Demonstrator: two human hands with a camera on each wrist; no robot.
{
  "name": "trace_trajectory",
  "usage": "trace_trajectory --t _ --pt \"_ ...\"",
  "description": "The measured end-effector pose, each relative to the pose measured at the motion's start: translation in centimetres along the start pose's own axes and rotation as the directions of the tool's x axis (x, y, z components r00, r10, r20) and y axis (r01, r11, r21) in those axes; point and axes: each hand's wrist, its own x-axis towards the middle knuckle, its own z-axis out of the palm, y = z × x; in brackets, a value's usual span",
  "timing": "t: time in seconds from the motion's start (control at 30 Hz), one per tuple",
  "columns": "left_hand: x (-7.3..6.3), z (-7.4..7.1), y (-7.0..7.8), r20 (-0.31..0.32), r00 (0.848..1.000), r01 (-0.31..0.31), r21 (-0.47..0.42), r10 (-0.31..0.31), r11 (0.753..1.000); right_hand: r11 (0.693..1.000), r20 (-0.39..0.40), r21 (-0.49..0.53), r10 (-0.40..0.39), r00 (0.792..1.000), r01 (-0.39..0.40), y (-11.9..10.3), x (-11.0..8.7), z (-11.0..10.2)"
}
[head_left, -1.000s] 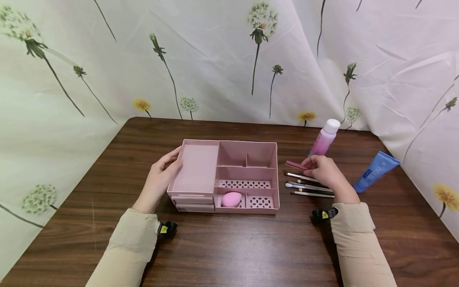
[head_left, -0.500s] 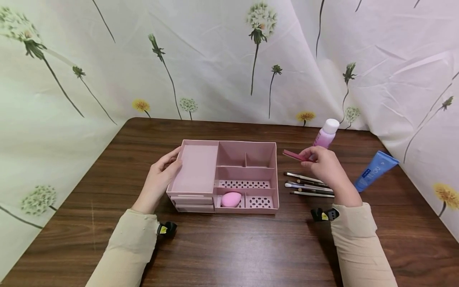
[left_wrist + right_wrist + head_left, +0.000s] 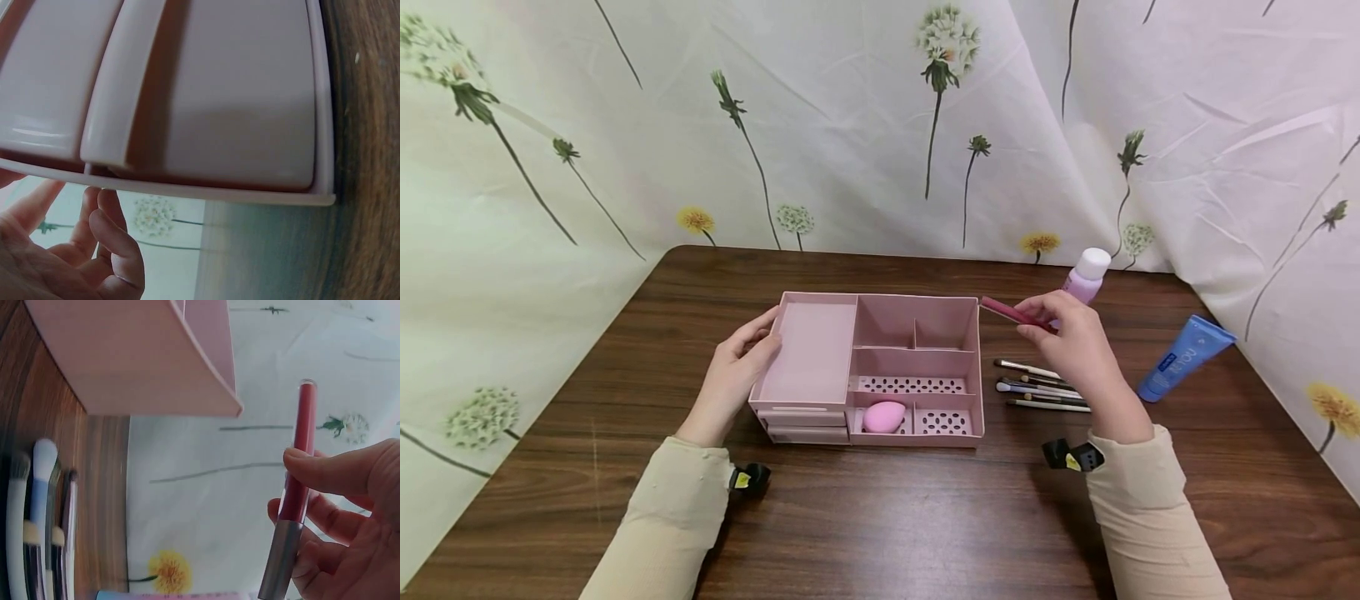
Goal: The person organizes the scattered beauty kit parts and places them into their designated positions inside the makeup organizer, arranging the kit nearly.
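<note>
A pink makeup organizer (image 3: 917, 372) stands on the table, with drawer fronts (image 3: 240, 100) filling the left wrist view. My left hand (image 3: 736, 371) holds its left side, thumb over the upper rim and curled fingers against the outer wall. A pink makeup sponge (image 3: 883, 417) lies in a front compartment. My right hand (image 3: 1067, 329) pinches a lip gloss tube (image 3: 303, 428) between thumb and fingers, red with a silver cap. In the head view the tube's far end is right by the organizer's back right corner, above the table.
Several makeup brushes (image 3: 1037, 387) lie right of the organizer, below my right hand. A pink bottle with a white cap (image 3: 1092, 265) stands behind that hand, partly hidden. Farther right is a blue tube (image 3: 1183, 360). A floral cloth (image 3: 850, 125) hangs behind the table.
My right hand has lifted the lip gloss from beside the brushes and carried it up and left toward the organizer's back right corner. My left hand has stayed in place.
</note>
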Motion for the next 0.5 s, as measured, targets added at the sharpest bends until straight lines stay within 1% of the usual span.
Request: trace_trajectory --t 0.23,0.5 --pt "0.0 -0.1 0.0 0.008 1.000 0.004 -0.001 -0.004 1.000 0.996 -0.028 0.033 -0.082 0.996 0.082 -1.6 -0.2 1.5" --pt "0.0 0.0 0.0 -0.008 1.000 0.003 0.006 -0.003 1.000 0.987 -0.026 0.039 -0.156 0.987 0.157 -2.9 -0.7 3.4"
